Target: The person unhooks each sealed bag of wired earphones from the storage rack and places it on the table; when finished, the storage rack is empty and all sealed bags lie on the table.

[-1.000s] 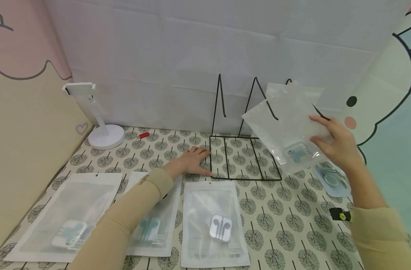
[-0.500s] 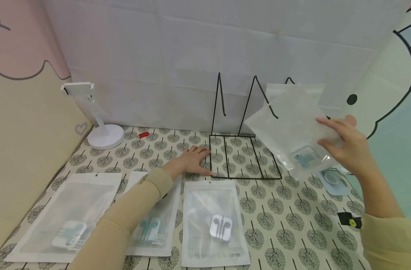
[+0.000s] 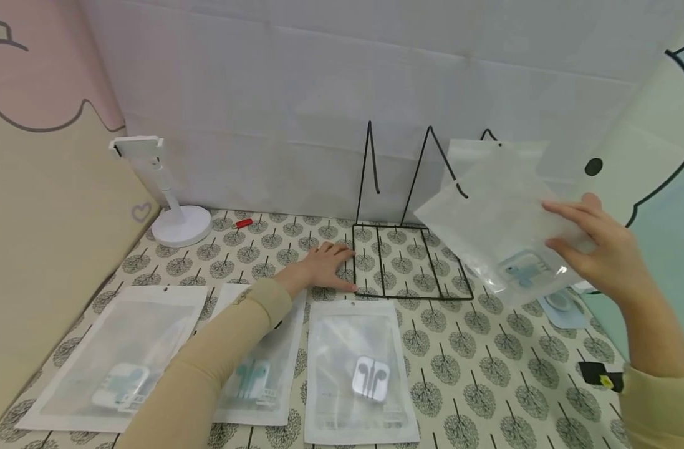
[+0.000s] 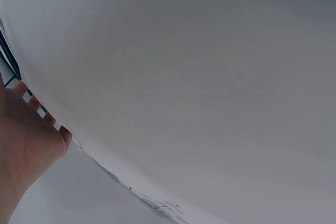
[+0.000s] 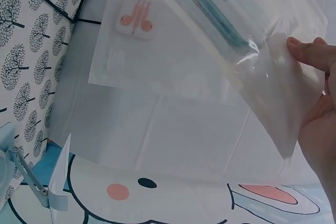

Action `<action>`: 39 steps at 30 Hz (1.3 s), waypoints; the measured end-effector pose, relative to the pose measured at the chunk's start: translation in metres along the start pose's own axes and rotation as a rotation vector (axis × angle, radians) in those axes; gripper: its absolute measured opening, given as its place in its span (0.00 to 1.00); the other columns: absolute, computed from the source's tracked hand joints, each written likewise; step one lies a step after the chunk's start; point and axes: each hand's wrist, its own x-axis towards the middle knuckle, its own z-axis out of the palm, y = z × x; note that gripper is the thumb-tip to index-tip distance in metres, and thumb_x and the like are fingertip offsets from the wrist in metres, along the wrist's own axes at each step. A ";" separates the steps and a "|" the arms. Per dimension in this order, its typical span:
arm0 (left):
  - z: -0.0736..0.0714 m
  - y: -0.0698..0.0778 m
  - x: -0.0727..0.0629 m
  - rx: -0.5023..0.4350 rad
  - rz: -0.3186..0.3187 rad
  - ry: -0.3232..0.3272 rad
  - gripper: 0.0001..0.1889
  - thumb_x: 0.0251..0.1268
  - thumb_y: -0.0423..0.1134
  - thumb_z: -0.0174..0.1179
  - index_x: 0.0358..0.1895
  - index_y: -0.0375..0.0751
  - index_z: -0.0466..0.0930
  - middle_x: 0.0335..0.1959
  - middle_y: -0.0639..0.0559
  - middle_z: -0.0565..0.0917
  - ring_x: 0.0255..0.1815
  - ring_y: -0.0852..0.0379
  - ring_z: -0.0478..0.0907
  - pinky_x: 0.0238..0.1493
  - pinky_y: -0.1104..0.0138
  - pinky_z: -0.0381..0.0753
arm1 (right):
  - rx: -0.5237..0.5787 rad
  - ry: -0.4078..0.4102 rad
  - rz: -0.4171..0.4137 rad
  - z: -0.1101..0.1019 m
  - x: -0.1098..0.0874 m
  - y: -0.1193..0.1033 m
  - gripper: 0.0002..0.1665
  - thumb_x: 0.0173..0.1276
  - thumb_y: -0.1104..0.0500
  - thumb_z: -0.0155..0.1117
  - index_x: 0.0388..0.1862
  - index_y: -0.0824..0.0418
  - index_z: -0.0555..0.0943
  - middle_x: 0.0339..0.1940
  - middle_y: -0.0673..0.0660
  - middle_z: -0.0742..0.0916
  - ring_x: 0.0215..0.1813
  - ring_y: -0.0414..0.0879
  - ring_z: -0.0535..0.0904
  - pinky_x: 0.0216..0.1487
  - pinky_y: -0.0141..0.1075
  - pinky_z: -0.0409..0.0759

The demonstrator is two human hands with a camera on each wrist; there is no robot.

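Rack (image 3: 381, 262) apparently had one hung pouch (image 3: 524, 151) sorted; three loose pouches (image 3: 344, 343) lay flat, probably left to do. The held pouch (image 3: 482, 218) didn't look hooked yet, pinched by the right hand (image 3: 602, 249); left hand (image 3: 322, 267) touched the rack, fingers spread.

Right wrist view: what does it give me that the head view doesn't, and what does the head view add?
Only the right wrist view shows the orange earphones inside the rear bag; from the head, the raised bag covers them.

Only the head view shows the left hand at the rack, the three flat bags, and the small red item.

Both show the right hand pinching the raised bag, part of the rack, and the tree-print cloth.
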 end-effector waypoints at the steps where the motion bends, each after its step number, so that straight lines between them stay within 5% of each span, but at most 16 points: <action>1: 0.000 0.000 0.000 -0.003 0.000 -0.001 0.52 0.49 0.78 0.49 0.75 0.54 0.46 0.77 0.50 0.48 0.75 0.43 0.44 0.71 0.41 0.43 | -0.001 0.000 -0.007 -0.001 -0.001 0.000 0.38 0.62 0.34 0.57 0.57 0.61 0.79 0.54 0.46 0.83 0.57 0.22 0.70 0.58 0.14 0.64; 7: 0.000 -0.001 0.001 -0.006 -0.008 -0.005 0.53 0.48 0.78 0.49 0.75 0.55 0.46 0.77 0.51 0.47 0.76 0.43 0.44 0.72 0.42 0.43 | 0.013 0.001 -0.043 -0.005 -0.007 0.000 0.41 0.61 0.33 0.56 0.55 0.67 0.80 0.56 0.36 0.79 0.57 0.23 0.70 0.56 0.14 0.65; 16: -0.003 0.000 0.001 -0.014 -0.009 -0.009 0.53 0.48 0.78 0.50 0.75 0.55 0.47 0.77 0.51 0.48 0.75 0.43 0.44 0.72 0.42 0.42 | 0.022 -0.018 0.001 -0.015 -0.019 -0.006 0.44 0.60 0.31 0.56 0.56 0.67 0.79 0.53 0.36 0.78 0.54 0.23 0.69 0.54 0.13 0.64; 22: -0.004 0.002 -0.002 -0.007 -0.004 -0.008 0.52 0.49 0.77 0.50 0.75 0.54 0.47 0.76 0.50 0.49 0.75 0.43 0.45 0.72 0.42 0.43 | -0.024 -0.050 0.068 -0.020 -0.035 -0.012 0.30 0.60 0.53 0.69 0.59 0.63 0.77 0.54 0.32 0.76 0.55 0.20 0.66 0.55 0.12 0.61; 28: -0.002 0.002 -0.001 0.001 -0.006 -0.009 0.52 0.49 0.77 0.50 0.75 0.55 0.46 0.77 0.51 0.48 0.75 0.43 0.44 0.72 0.43 0.43 | 0.050 -0.032 0.194 -0.019 -0.058 -0.017 0.39 0.43 0.78 0.71 0.59 0.65 0.77 0.53 0.32 0.77 0.49 0.24 0.71 0.50 0.11 0.66; 39: -0.001 0.001 0.000 -0.005 -0.004 -0.001 0.52 0.50 0.76 0.51 0.75 0.54 0.47 0.76 0.50 0.49 0.75 0.43 0.45 0.72 0.42 0.43 | 0.200 -0.113 0.513 -0.012 -0.096 -0.039 0.41 0.53 0.79 0.65 0.67 0.61 0.69 0.52 0.33 0.77 0.36 0.24 0.75 0.23 0.22 0.78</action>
